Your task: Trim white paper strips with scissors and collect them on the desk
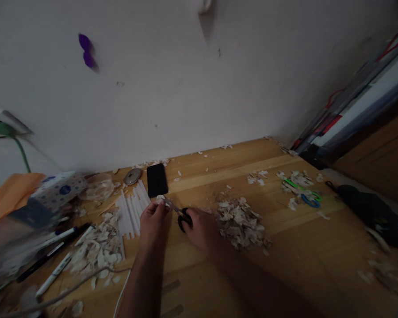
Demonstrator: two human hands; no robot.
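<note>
Between the fingertips of my left hand (151, 223) is a small pale, dried-looking flake (161, 198), whose exact kind I cannot make out. My right hand (201, 230) grips a pair of scissors (174, 206) by its black handles, and the blades point at the flake. Just right of that hand lies a heap of pale dry pieces (241, 224). Another pile of flakes (101, 247) spreads to the left of my left hand. White strips or sticks (129, 214) lie side by side next to it. A black phone (157, 179) rests beyond my fingers.
Green-and-blue-handled scissors (301, 192) lie among scraps on the right, near a dark green object (373, 212). A dotted box (58, 190), markers (55, 274) and a cable (82, 282) crowd the left. The wall (172, 88) borders the table's (199, 282) back.
</note>
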